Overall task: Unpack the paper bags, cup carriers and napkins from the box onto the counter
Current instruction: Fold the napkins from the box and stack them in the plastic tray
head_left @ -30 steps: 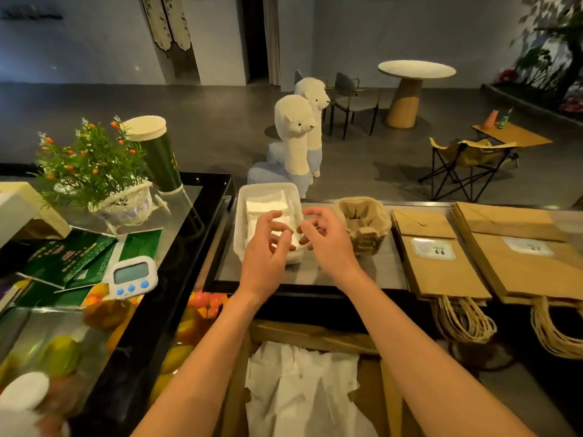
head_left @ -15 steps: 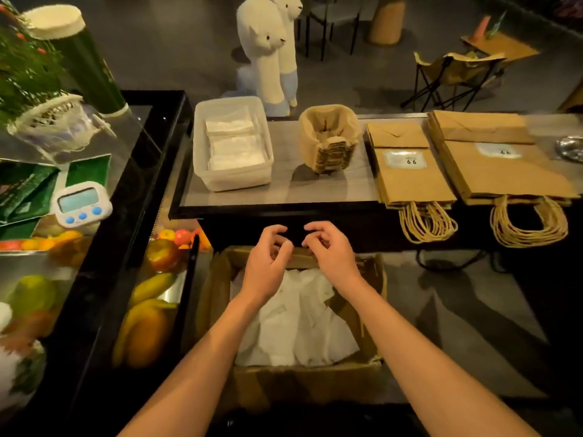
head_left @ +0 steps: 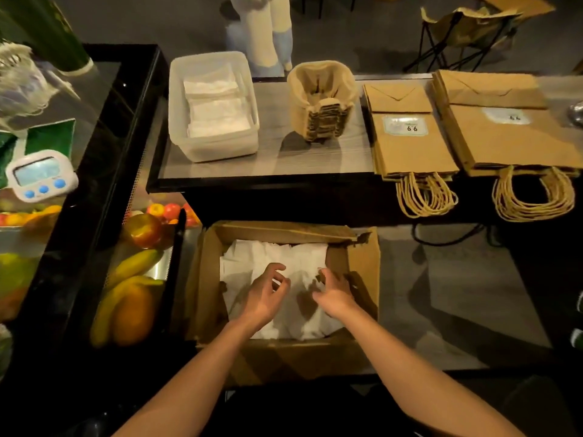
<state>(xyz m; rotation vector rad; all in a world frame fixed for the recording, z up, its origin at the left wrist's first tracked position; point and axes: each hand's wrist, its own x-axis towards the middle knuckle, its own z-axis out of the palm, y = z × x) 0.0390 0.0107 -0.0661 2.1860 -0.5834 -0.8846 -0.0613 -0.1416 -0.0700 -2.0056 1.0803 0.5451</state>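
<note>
Brown cardboard box (head_left: 284, 357) sits open on the floor at the near side of the desk (head_left: 284, 159), with a loose heap of white paper napkins (head_left: 277, 257) inside it. Both bare hands are over that heap. The left hand (head_left: 265, 294) hovers with its fingers loosely curled and thumb apart, its grip slack and holding nothing. The right hand (head_left: 336, 293) is just to the right of it, fingers bent down toward the paper; whether its grip has caught a napkin cannot be told.

On the desk beyond the box, a clear rectangular plastic tub (head_left: 214, 146) at the left holds folded white napkins. Just right of it stands a nested stack of brown pulp cup carriers (head_left: 321, 102). Farther right lie two flat stacks of brown paper bags, the smaller stack (head_left: 410, 146) beside the larger stack (head_left: 511, 137), their twisted cord handles hanging over the near edge.

At the far left, a white digital timer with blue buttons (head_left: 41, 175) rests on a glass case, and yellow bananas (head_left: 132, 266) lie among other fruit lower down.
</note>
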